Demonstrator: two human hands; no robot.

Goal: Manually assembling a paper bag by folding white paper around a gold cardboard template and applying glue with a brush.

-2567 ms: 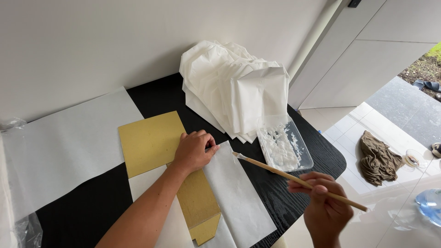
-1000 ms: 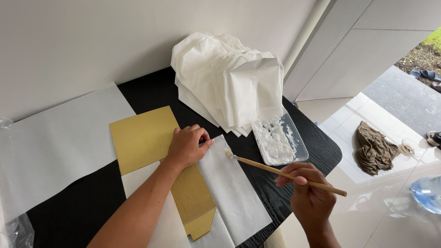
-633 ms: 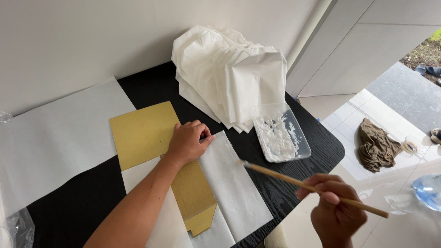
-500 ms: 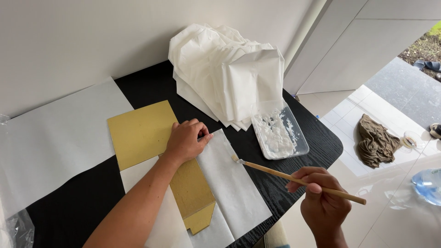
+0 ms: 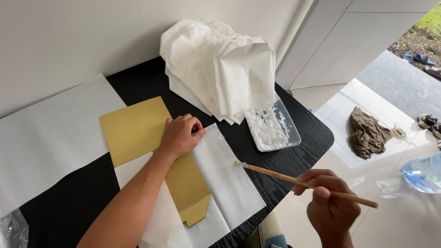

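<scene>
My left hand (image 5: pixel 180 135) presses down, fingers curled, on a gold-coloured paper piece (image 5: pixel 135 128) where it meets a white paper sheet (image 5: pixel 227 177) on the black table (image 5: pixel 298 154). My right hand (image 5: pixel 330 206) holds a wooden brush (image 5: pixel 303 183) by its handle. The bristle tip hovers over the table just right of the white sheet. A clear tray of white paste (image 5: pixel 272 126) lies beyond the brush tip.
A heap of folded white paper (image 5: pixel 220 69) lies at the back of the table. A large white sheet (image 5: pixel 41 138) covers the left side. On the tiled floor to the right are a brown cloth (image 5: pixel 367 133) and a water bottle (image 5: pixel 425 172).
The right hand with the brush has shifted about near the tray and the table's right edge, and the brush tip now sits beside the white sheet. The left hand has stayed on the paper.
</scene>
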